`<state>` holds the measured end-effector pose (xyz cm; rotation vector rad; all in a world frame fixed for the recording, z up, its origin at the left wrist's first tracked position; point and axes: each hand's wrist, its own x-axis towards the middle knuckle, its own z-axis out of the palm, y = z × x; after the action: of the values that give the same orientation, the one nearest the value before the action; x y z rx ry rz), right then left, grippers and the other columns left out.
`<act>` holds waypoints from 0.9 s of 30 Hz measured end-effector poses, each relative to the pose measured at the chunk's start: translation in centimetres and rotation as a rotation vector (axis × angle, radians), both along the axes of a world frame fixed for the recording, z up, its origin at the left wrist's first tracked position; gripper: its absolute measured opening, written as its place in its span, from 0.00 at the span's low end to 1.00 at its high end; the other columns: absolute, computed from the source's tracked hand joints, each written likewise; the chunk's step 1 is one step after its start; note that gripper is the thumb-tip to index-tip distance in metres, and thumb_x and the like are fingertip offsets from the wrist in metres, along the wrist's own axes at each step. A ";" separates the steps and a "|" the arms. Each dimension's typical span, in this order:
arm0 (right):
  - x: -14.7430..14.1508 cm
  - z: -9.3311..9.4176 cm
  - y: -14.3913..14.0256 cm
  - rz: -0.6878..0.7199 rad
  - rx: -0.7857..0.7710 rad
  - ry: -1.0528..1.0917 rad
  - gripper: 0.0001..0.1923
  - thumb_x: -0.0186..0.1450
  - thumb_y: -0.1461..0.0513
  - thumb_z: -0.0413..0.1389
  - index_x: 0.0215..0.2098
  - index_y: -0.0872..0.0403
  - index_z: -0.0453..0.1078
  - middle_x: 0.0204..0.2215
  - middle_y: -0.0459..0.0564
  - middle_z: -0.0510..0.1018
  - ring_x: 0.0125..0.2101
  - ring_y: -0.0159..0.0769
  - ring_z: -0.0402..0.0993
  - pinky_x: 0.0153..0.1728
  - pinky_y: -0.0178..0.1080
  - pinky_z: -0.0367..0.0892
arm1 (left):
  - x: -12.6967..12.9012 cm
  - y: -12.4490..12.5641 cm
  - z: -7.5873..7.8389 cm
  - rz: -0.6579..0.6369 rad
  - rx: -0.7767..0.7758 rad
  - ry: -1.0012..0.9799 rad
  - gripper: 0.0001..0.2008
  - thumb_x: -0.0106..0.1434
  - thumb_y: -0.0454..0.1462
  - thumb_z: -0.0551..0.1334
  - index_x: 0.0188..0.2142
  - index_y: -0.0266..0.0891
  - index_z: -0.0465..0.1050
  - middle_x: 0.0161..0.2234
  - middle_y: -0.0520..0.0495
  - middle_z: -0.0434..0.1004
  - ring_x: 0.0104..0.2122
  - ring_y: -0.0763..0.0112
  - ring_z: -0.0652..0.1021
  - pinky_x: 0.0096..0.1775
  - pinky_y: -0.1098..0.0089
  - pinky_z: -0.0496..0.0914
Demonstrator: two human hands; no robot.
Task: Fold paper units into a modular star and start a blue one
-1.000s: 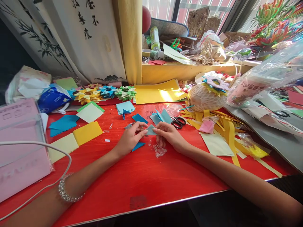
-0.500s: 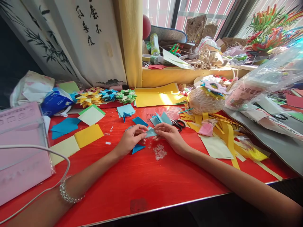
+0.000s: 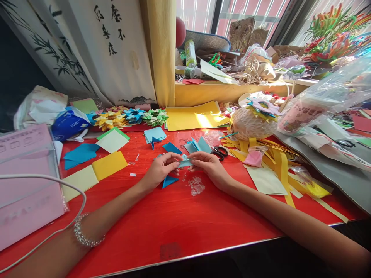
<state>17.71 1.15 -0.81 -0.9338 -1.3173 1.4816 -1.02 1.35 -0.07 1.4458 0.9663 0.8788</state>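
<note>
We hold a small folded piece of light-blue paper (image 3: 184, 162) between our two hands, just above the red table (image 3: 174, 220), slightly far of its middle. Our left hand (image 3: 160, 170) pinches the paper's left end with thumb and fingertips, and our right hand (image 3: 209, 166) pinches its right end the same way, so both grips are closed on the one piece. Its long axis runs left to right between the two pinches, and neither hand is nearer than the other. The paper looks thin, matte and sharply creased, with a pointed tip rising at its far edge. A darker blue folded triangle (image 3: 169, 180) lies flat on the table just near our left hand. Scissors with black handles (image 3: 219, 151) rest just far of the right hand, beside more folded light-blue pieces (image 3: 198, 146). A crumpled scrap of clear film (image 3: 196, 185) lies near the right wrist.
</note>
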 end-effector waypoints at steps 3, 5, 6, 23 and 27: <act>0.0 0.1 0.0 0.003 -0.010 -0.011 0.09 0.55 0.61 0.57 0.34 0.55 0.73 0.30 0.46 0.76 0.26 0.29 0.73 0.34 0.34 0.68 | 0.0 0.0 -0.1 -0.004 0.000 0.000 0.12 0.55 0.41 0.59 0.37 0.37 0.69 0.31 0.49 0.72 0.27 0.75 0.72 0.31 0.70 0.73; 0.0 0.2 -0.1 -0.008 -0.019 -0.030 0.08 0.55 0.61 0.57 0.33 0.56 0.73 0.29 0.46 0.77 0.27 0.30 0.73 0.35 0.34 0.68 | 0.0 0.0 -0.1 -0.006 -0.001 0.011 0.12 0.55 0.41 0.59 0.37 0.36 0.70 0.32 0.49 0.72 0.27 0.75 0.73 0.32 0.70 0.73; 0.0 0.3 -0.2 -0.015 -0.024 -0.036 0.09 0.55 0.61 0.57 0.32 0.56 0.74 0.29 0.47 0.77 0.27 0.31 0.73 0.35 0.35 0.68 | 0.0 0.0 -0.1 -0.005 -0.001 0.015 0.12 0.55 0.41 0.59 0.37 0.36 0.70 0.32 0.49 0.72 0.27 0.75 0.73 0.32 0.70 0.73; 0.0 0.3 -0.2 0.006 -0.053 -0.054 0.11 0.56 0.59 0.56 0.34 0.57 0.72 0.30 0.48 0.77 0.28 0.32 0.74 0.35 0.34 0.67 | 0.0 -0.3 0.1 -0.010 0.073 0.153 0.13 0.55 0.43 0.59 0.36 0.39 0.73 0.35 0.49 0.75 0.27 0.73 0.75 0.33 0.71 0.72; -0.1 0.4 -0.2 0.000 0.007 -0.091 0.09 0.56 0.60 0.56 0.34 0.56 0.71 0.29 0.46 0.75 0.26 0.28 0.71 0.33 0.33 0.66 | 0.1 -0.6 0.4 -0.034 0.166 0.242 0.11 0.57 0.43 0.57 0.35 0.39 0.72 0.33 0.49 0.74 0.29 0.73 0.73 0.33 0.72 0.70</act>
<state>17.63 0.91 -0.37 -1.0062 -1.3872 1.4485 -0.91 0.78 0.34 1.7352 1.0634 0.7863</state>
